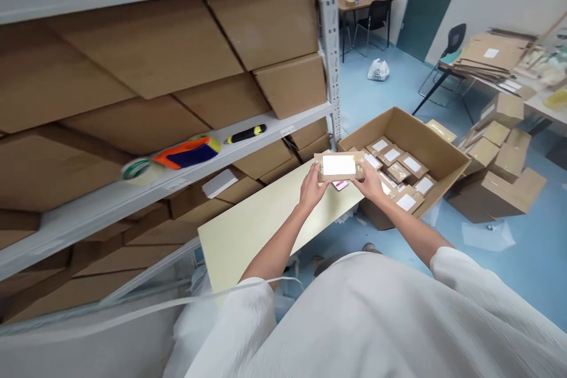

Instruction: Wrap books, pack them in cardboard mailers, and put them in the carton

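Note:
Between my two hands I hold a small cardboard box with a white label facing me. My left hand grips its left end, and my right hand grips the right end. Below the box is a pale yellow board. A phone-like item with a white and pink face lies on that board, partly covered by the box. Just beyond my right hand stands a large open carton containing several small labelled boxes.
To the left, a metal shelf carries large cartons, a tape roll, an orange and blue tape dispenser and a utility knife. More boxes sit on the floor at right, near a table with flattened cardboard.

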The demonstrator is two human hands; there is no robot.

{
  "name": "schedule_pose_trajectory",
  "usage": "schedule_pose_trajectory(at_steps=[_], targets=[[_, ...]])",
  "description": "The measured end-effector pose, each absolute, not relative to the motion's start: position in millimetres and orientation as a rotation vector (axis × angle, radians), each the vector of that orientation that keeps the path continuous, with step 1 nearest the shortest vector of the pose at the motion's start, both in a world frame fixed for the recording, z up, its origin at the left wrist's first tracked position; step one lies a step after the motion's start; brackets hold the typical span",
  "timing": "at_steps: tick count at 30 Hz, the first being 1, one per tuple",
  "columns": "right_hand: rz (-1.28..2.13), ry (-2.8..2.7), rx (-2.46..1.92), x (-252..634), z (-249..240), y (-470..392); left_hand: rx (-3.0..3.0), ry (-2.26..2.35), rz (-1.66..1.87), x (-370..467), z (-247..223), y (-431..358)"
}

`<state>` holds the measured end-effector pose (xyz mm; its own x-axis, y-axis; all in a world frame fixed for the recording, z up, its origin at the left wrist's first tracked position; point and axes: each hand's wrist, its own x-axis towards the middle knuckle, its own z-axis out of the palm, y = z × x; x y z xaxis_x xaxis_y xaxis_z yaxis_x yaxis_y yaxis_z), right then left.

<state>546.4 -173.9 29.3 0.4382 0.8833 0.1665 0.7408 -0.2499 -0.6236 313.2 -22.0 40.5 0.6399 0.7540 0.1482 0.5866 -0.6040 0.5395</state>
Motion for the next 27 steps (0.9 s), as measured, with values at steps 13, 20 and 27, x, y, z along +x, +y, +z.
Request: schedule_pose_trajectory(at_steps=[13,20,27], targets=[[0.223,-0.905,-2.272,692,13,-289,2.405,0.548,0.363,535,23,-64],[0.242,-0.756,-2.433,727,-5,-303,2.342,0.382,0.238,605,-15,-49],[0.348,-0.52,-2.388,746,-40,-262,2.416,0.386,0.081,655,-51,-1]])
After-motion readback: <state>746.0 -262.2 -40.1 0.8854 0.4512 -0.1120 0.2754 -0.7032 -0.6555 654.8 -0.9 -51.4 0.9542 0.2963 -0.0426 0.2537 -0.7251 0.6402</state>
